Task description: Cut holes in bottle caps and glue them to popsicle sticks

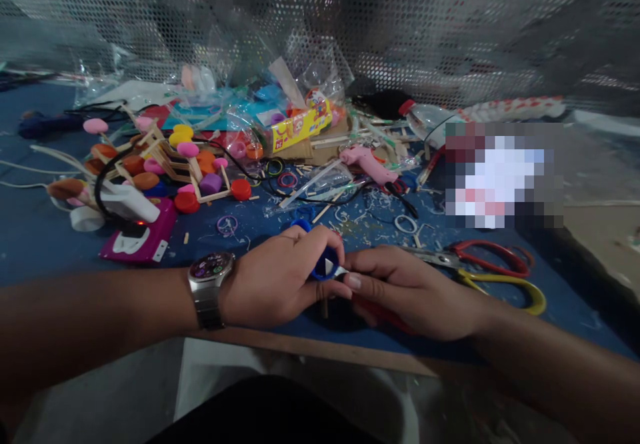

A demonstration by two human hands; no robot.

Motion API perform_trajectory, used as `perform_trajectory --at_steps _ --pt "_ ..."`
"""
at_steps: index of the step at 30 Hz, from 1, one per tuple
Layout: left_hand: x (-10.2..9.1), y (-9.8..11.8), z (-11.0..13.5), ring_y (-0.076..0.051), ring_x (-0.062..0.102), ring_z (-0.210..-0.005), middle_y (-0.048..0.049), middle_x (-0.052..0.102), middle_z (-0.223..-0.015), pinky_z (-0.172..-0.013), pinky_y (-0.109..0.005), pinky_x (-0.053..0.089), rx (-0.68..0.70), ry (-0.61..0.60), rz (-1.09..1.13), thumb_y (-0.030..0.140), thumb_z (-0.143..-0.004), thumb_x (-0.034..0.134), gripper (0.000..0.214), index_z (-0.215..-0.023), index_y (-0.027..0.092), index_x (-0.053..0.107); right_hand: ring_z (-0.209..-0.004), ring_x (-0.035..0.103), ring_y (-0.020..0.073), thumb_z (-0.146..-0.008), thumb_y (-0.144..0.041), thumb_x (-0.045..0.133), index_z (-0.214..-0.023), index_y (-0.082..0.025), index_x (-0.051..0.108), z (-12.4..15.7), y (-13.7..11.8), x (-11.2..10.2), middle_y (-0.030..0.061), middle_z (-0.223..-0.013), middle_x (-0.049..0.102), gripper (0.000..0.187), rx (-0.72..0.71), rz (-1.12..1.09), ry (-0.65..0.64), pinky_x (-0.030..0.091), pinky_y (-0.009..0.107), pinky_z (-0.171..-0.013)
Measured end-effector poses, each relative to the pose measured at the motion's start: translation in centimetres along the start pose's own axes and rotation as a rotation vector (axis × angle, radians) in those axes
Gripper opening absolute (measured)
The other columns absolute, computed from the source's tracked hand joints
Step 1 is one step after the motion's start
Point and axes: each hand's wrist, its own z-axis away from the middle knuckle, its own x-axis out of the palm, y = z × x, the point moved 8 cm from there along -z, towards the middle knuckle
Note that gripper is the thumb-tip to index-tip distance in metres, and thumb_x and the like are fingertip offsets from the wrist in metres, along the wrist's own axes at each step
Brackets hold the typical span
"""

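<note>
My left hand [280, 274], with a watch on its wrist, is closed around a blue bottle cap [320, 275] that it pinches between thumb and fingers. My right hand [415, 291] is closed on a red-handled tool [385, 316], mostly hidden under the palm. A pale, shiny part of that tool reaches the cap's edge, and a small white pointed shape shows inside the cap; I cannot tell whether the two are one piece. Just behind my left fingers lies another blue ring-shaped piece [301, 224]. Scissors [480, 261] with red and yellow handles rest beyond my right hand.
A pink glue gun [369, 164] lies mid-table among sticks and scraps. On the left stand a stick frame with coloured caps [200, 164] and a purple power strip [145, 234] with a white plug. A yellow wrapper [303, 124] and plastic bags lie behind; a blurred-out bright patch is at right.
</note>
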Motion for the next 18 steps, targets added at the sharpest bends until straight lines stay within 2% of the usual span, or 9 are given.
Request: perform_trajectory --at_steps 4,9,14,18 --pt "-0.1 0.2 0.1 -0.021 0.066 -0.081 -0.0063 0.071 -0.095 -0.069 -0.031 0.048 0.043 0.041 0.003 0.065 -0.102 0.035 0.051 -0.107 0.019 0.055 -0.048 0.044 0.0077 -0.099 -0.059 0.052 -0.076 -0.018 0.056 0.0 0.1 -0.1 -0.0031 -0.057 0.055 0.048 0.007 -0.032 0.014 0.035 0.021 -0.046" --pt "-0.7 0.4 0.2 -0.021 0.067 -0.086 -0.0088 0.070 -0.109 -0.074 -0.032 0.052 0.103 0.143 0.003 0.057 -0.101 0.049 0.044 -0.121 0.017 0.049 -0.050 0.046 0.0082 -0.097 -0.062 0.054 -0.075 -0.018 0.056 0.1 0.1 -0.3 -0.0026 -0.058 0.054 0.049 -0.007 -0.069 0.055 0.036 0.021 -0.047" --pt "-1.2 0.5 0.2 -0.019 0.067 -0.085 -0.0070 0.069 -0.106 -0.075 -0.032 0.053 0.082 0.176 0.032 0.051 -0.103 0.048 0.035 -0.116 0.019 0.049 -0.048 0.046 0.0072 -0.097 -0.062 0.056 -0.082 -0.017 0.058 0.1 -0.2 -0.2 -0.0019 -0.060 0.057 0.047 -0.019 -0.076 0.036 0.033 0.020 -0.042" --pt "-2.1 0.0 0.2 -0.018 0.066 -0.089 -0.0088 0.065 -0.114 -0.079 -0.030 0.053 0.057 0.268 0.076 0.045 -0.104 0.050 0.034 -0.123 0.018 0.048 -0.044 0.043 0.0049 -0.096 -0.059 0.059 -0.082 -0.017 0.056 0.2 -0.2 -0.5 -0.0016 -0.063 0.060 0.045 -0.018 -0.060 0.029 0.031 0.019 -0.040"
